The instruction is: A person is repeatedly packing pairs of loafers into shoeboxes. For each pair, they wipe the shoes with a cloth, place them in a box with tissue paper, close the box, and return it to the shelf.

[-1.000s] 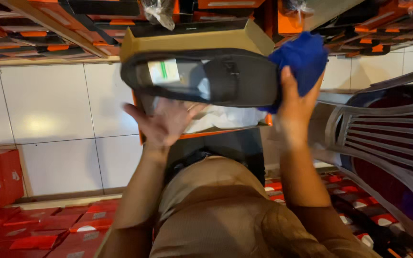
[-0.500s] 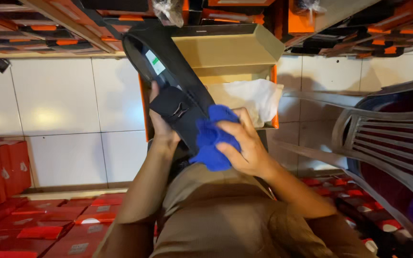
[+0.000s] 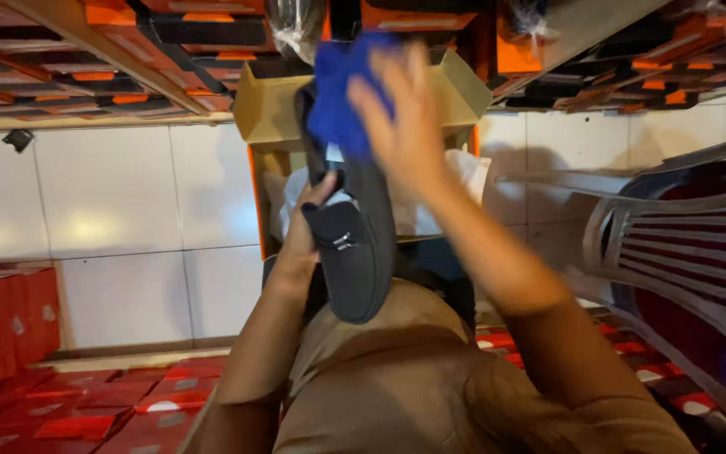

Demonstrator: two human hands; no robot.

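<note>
One dark loafer (image 3: 355, 252) with a small metal bit across its top is in hand, standing on end with its toe pointing down toward the person's lap. One blue cloth (image 3: 339, 92) sits at the shoe's upper end, against the heel opening. Two hands are at work. The left hand (image 3: 308, 223) comes up on the left side of the loafer, its grip closed around the shoe's edge with the thumb lying over the upper. The right hand (image 3: 405, 126) is above and to the right, blurred, its fingers bunched around the blue cloth and pressing it to the shoe; so the loafer hangs mostly below this grip and beside the left one.

Behind the shoe stands one open cardboard shoebox (image 3: 266, 105) with orange sides and white wrapping paper (image 3: 455, 181) inside. One plastic chair (image 3: 682, 244) is at the right. Many red boxes (image 3: 10, 328) lie stacked at the near left, and shelves of orange and black boxes (image 3: 111, 50) fill the far part.
</note>
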